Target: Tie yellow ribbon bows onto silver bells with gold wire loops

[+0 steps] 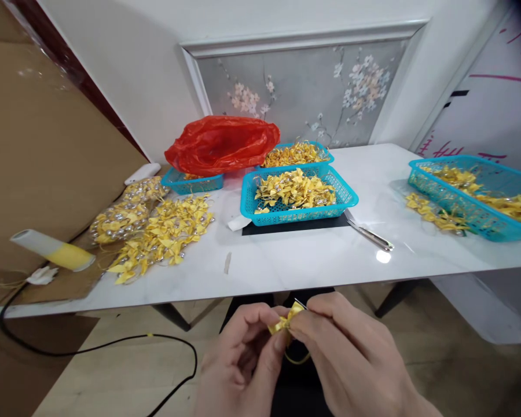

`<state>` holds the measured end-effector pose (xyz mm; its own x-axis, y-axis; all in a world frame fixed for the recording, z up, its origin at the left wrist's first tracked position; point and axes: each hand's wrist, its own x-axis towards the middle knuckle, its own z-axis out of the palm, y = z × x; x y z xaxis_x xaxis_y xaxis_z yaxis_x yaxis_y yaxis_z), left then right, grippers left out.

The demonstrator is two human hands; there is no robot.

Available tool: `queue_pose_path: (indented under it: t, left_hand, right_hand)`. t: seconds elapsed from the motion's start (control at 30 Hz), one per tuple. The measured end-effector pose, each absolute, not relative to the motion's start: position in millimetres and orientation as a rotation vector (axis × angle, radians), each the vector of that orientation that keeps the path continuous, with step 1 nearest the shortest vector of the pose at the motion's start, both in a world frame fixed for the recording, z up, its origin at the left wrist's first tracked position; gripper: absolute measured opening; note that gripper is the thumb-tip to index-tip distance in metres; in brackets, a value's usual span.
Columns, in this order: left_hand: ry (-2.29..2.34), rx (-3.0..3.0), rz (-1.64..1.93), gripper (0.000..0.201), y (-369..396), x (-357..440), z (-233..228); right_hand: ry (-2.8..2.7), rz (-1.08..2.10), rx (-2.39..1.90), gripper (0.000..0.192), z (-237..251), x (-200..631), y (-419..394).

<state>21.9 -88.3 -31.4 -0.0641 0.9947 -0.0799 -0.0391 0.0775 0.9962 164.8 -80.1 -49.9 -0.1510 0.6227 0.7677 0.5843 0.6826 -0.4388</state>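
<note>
Both hands sit low in front of the table edge, close together, w/ a small yellow ribbon bow [285, 322] pinched between them: left hand [238, 362] has thumb and fingers closed on the bow's left side, right hand [351, 353] is closed on its right side, fingertips touching the bow and holding what looks like a thin dark needle or pin tip poking up just above it; a loop of gold thread hangs below the bow. The bow is below the white table [286, 260], not resting on it. On the table straight ahead is a blue basket [345, 202] full of yellow bows, sitting on a dark mat [295, 227]; behind it a 2nd blue basket [325, 153] w/ more gold-yellow pieces, and to its left a 3rd small blue basket [193, 184] partly under a red plastic bag [221, 142]. A loose pile of yellow bows [165, 231] lies on the table's left side, w/ clear bags of bows [121, 214] just beside it. Metal tweezers or scissors [371, 236] lie right of the mat. Far right is a big blue basket [473, 214] w/ bows, a few more loose beside it. At left a glue gun [54, 250] w/ a black cable [91, 347] trailing to the floor
</note>
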Motion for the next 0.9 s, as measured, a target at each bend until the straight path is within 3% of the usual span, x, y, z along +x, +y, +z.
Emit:
queue_pose_path:
  t: [0.17, 0.57, 0.9]
  left_hand:
    - [1.292, 1.145, 1.213, 0.011, -88.3, 22.0, -33.2]
    - [1.278, 1.333, 1.223, 0.005, -87.9, 19.3, -36.1]
    - [1.334, 1.284, 1.236, 0.006, -89.0, 17.6, -35.4]
  right_hand:
    - [-1.819, -0.026, -0.945, 0.016, -45.6, 163.2, -80.9]
    - [-1.945, -0.114, -0.948, 0.037, -30.3, 169.3, -77.2]
    - [-1.825, 0.027, -1.094, 0.011, -40.2, 177.1, -97.3]
